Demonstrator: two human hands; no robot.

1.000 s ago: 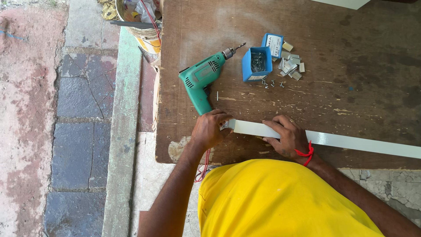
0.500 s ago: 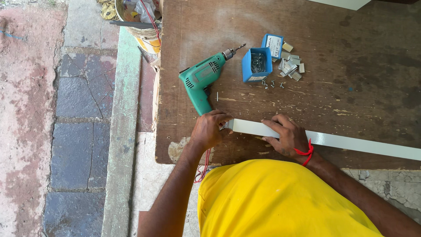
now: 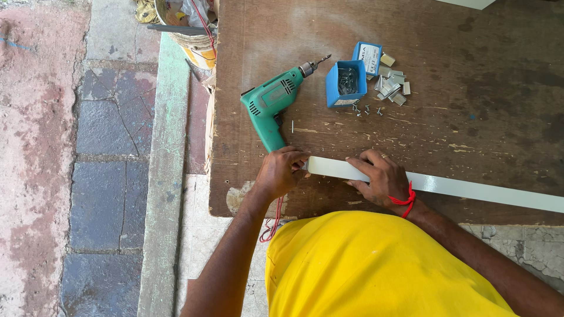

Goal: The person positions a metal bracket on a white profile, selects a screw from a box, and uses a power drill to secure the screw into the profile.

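A long white strip [image 3: 470, 189] lies along the near side of a brown wooden board [image 3: 446, 117]. My left hand [image 3: 281, 171] is closed at the strip's left end, its fingertips against the end face; whether it holds something small there I cannot tell. My right hand [image 3: 379, 176] presses flat on top of the strip a little to the right, a red thread around its wrist. A green electric drill [image 3: 271, 105] lies on the board just beyond my left hand, bit pointing up right.
An open blue box of screws [image 3: 345, 82] stands past the drill, with its lid [image 3: 368, 57], small metal brackets [image 3: 392, 87] and loose screws [image 3: 365, 108] beside it. A bucket of odds and ends [image 3: 187, 29] sits off the board's left edge, above paving stones.
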